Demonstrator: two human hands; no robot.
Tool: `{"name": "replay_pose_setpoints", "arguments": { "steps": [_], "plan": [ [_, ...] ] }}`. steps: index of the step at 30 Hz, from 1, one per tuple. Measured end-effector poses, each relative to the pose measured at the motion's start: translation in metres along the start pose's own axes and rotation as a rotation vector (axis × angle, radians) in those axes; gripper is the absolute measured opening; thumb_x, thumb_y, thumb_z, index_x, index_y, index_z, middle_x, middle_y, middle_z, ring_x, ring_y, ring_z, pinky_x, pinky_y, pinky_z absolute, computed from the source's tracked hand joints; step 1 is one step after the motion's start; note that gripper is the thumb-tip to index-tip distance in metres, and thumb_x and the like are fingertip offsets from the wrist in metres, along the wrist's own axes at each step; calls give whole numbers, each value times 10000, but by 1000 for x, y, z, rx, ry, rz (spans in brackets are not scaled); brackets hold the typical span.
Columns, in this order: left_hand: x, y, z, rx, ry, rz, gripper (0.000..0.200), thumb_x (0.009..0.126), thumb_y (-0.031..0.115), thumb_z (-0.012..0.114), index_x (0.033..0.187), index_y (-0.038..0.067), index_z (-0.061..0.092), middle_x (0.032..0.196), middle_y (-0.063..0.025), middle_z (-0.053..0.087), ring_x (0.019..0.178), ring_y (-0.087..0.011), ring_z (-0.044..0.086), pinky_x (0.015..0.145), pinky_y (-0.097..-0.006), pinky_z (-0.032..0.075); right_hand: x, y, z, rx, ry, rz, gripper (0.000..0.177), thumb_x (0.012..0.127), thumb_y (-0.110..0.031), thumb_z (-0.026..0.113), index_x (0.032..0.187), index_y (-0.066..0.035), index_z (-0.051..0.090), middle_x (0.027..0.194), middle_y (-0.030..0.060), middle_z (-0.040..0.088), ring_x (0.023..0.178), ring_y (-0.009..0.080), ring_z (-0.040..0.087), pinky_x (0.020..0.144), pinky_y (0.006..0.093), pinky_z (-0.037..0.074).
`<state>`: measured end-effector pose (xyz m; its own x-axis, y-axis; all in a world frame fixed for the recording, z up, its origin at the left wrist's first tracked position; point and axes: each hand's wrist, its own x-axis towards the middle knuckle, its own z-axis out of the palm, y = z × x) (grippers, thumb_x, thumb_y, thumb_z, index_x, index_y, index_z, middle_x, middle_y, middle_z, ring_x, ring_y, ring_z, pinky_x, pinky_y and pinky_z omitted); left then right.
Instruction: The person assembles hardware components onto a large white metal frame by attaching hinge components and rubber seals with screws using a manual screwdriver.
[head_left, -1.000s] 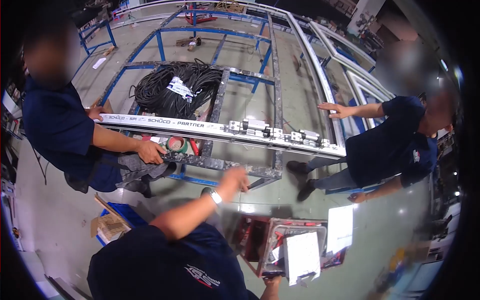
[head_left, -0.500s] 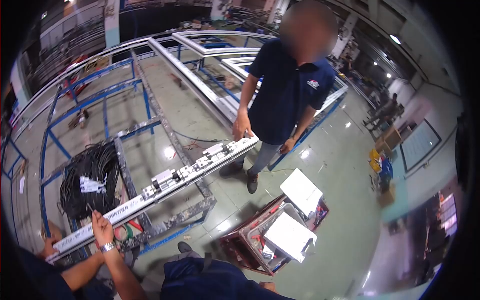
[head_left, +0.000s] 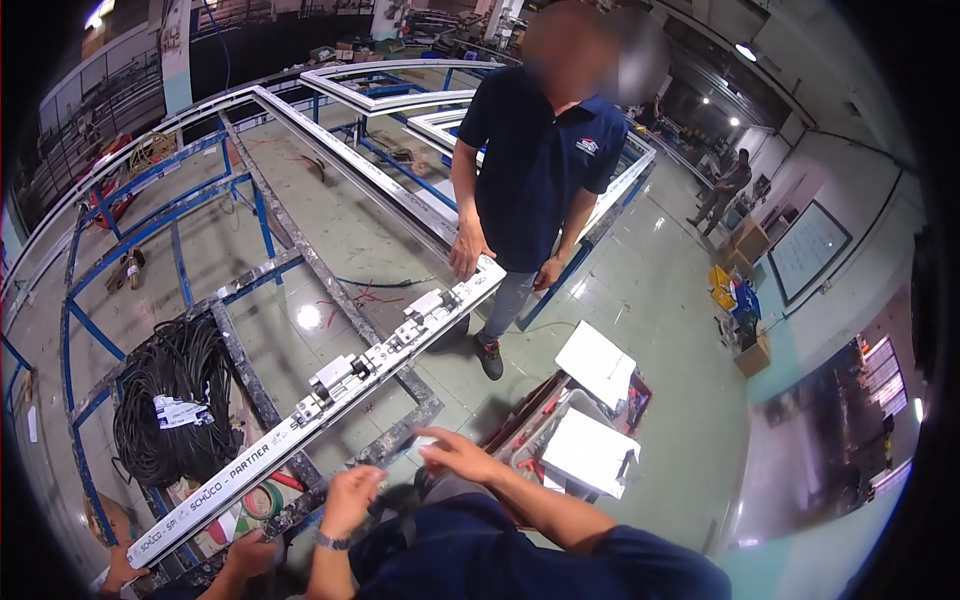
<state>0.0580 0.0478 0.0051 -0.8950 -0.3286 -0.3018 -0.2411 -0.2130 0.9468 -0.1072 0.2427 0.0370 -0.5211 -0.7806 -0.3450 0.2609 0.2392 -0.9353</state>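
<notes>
My left hand point(head_left: 350, 503), with a metal watch at the wrist, is raised at the bottom centre, fingers closed in a pinch. Something thin and blurred shows near its fingertips; I cannot make it out. Just right of it is my right hand point(head_left: 458, 456), palm turned inward, fingers apart, with nothing visibly held. The hands do not touch. Up and left of them a long white profile point(head_left: 235, 474), printed SCHÜCO - PARTNER, lies diagonally on a blue and grey metal frame point(head_left: 385, 440). Metal hardware pieces point(head_left: 345, 372) sit along its top.
A person point(head_left: 545, 170) stands at the profile's far end, one hand on it. Another person's hands point(head_left: 122, 566) are at its near end. A coil of black cords point(head_left: 165, 430) lies left. A box point(head_left: 520, 425) with white sheets point(head_left: 590, 452) stands right.
My left hand has moved right, away from the profile. My right hand has come up into view beside it. The view has shifted, and the other person's hands remain at the profile's near end.
</notes>
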Motion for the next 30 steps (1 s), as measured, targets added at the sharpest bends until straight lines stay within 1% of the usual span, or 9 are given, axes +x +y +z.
{"name": "replay_pose_setpoints", "arguments": {
  "steps": [2,3,9,11,16,18,23,27,30],
  "plan": [
    [-9,-2,6,142,-41,82,221,978,173,606,1012,-16,715,633,53,521,531,-31,407,490,-217,307,29,12,-6,86,-269,52,312,1001,-299,605,1146,-25,640,832,29,636,720,92,596,707,257,495],
    [-13,-2,4,165,15,54,220,940,198,660,958,-10,730,601,-16,587,566,-57,527,518,-258,388,38,13,-8,-69,-340,29,268,1006,-275,600,1091,-22,630,822,25,640,723,81,599,692,248,488],
    [-25,15,-12,430,53,146,243,933,232,643,962,5,723,646,-72,619,606,-137,585,590,-316,460,48,13,-7,-16,-224,59,160,966,-142,639,969,15,676,790,47,668,716,119,640,697,269,519],
    [-13,-2,-12,-113,135,-20,181,966,162,615,1014,6,692,722,-20,654,616,-114,596,564,-257,457,61,9,-8,-190,-93,-8,172,975,-145,609,912,7,656,758,48,669,735,119,638,726,276,504],
    [41,-16,-4,-882,442,62,186,967,211,648,959,26,662,842,-49,675,731,-105,629,595,-250,480,108,12,-44,-211,-86,-100,186,938,-131,666,955,53,684,808,64,680,756,120,631,720,264,498],
    [67,-34,5,-612,480,69,203,972,221,629,1020,26,657,827,-42,653,701,-122,604,627,-281,498,117,8,-55,-399,-60,-154,201,933,-152,664,923,47,687,817,63,684,766,118,618,722,276,490],
    [135,-46,23,-801,450,-11,227,987,299,617,1124,119,632,948,-15,665,890,-129,650,719,-342,545,158,7,-99,-468,-104,-302,203,914,-145,667,891,54,695,741,52,662,704,107,598,655,267,479],
    [165,-38,40,-848,469,13,316,985,299,620,1206,73,606,1101,-55,664,1036,-191,652,817,-381,556,180,-15,-110,-722,-70,-476,169,870,-126,691,884,42,698,730,91,663,714,122,627,674,289,488],
    [173,-29,50,-879,499,59,335,957,273,657,1182,30,606,1105,-80,664,1032,-211,657,803,-354,560,183,-36,-105,-843,-83,-546,143,864,-104,700,910,31,710,839,193,693,751,309,661,719,373,496]
  ]
}}
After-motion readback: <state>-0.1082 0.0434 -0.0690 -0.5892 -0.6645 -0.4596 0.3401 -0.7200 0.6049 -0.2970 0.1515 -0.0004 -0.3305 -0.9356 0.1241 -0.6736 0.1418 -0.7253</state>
